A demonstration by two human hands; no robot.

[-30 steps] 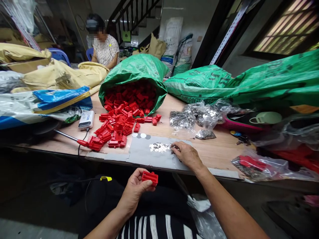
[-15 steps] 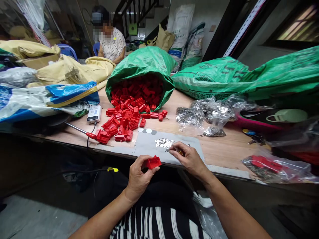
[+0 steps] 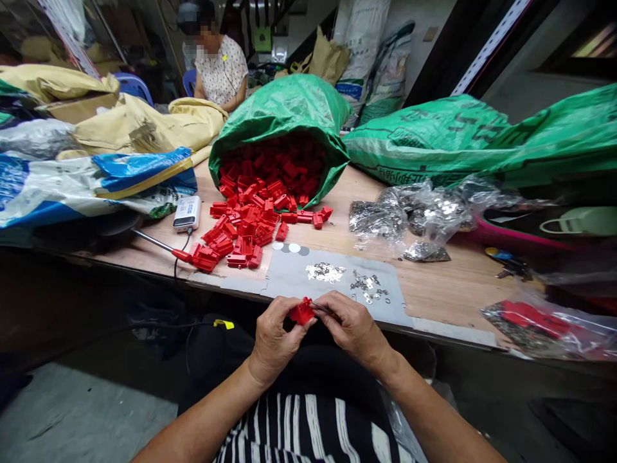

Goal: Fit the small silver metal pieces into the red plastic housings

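Note:
Over the table's front edge, my left hand [image 3: 274, 334] pinches a small red plastic housing [image 3: 302, 311] between thumb and fingers. My right hand [image 3: 355, 326] is closed around a thin dark metal tool [image 3: 322, 307], whose tip meets the right side of the housing. Fingers cover most of the tool, so its exact kind is hidden. Just beyond my hands, a grey mat [image 3: 289, 273] carries a pile of small shiny metal plates [image 3: 326, 272] and a looser scatter of small metal parts [image 3: 369, 286].
A green sack [image 3: 289, 103] spills red housings [image 3: 245, 225] onto the table. Clear bags of metal parts [image 3: 380, 218] lie to the right, near a bag with a red piece [image 3: 540, 321]. A white power bank [image 3: 187, 213] stands left. Another person [image 3: 222, 71] sits behind.
My right hand has moved left from the metal parts on the mat, bringing the tool to the red housing. The housing has turned in my left hand, and the view has shifted slightly.

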